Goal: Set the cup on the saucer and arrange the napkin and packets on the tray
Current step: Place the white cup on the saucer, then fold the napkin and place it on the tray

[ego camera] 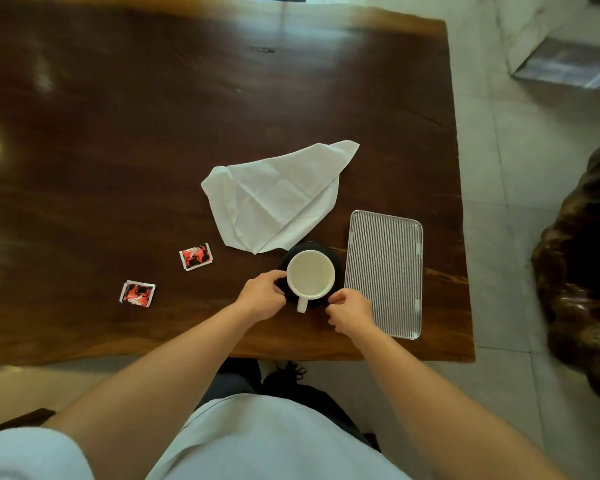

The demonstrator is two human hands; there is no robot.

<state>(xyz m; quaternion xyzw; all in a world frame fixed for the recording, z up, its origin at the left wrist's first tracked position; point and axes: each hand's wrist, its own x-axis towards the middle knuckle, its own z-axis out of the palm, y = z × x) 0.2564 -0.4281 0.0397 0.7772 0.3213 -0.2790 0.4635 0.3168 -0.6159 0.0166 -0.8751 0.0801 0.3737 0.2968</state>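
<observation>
The cup (310, 274) sits on the dark saucer (336, 261), just left of the tray (385, 271). Left hand (262, 294) and right hand (350, 311) pinch the saucer's opposite edges; the right hand is nearer the tray.

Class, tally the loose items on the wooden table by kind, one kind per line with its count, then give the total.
cup: 1
saucer: 1
napkin: 1
packets: 2
tray: 1
Total: 6
</observation>
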